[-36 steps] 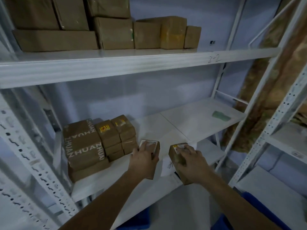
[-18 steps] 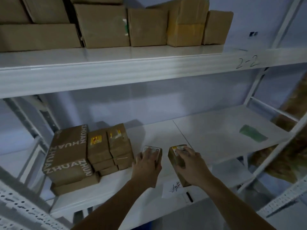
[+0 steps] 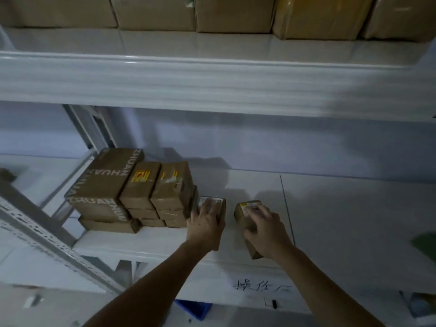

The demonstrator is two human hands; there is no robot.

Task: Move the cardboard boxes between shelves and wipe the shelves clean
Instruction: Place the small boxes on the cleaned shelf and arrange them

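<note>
Both bare forearms reach forward and up from the bottom edge, roughly parallel, converging slightly toward the centre. Left hand [image 3: 205, 224] palm down, back of hand facing the camera, fingers stretched forward and laid flat over the top of a small box [image 3: 218, 204], thumb side hidden. Right hand [image 3: 267, 228] also palm down, knuckles raised, fingers curled over the top of a second small box [image 3: 245, 217], gripping it from above. Wrists straight, in line with the forearms. The hands sit side by side, near each other but not touching. No sleeves visible.
</note>
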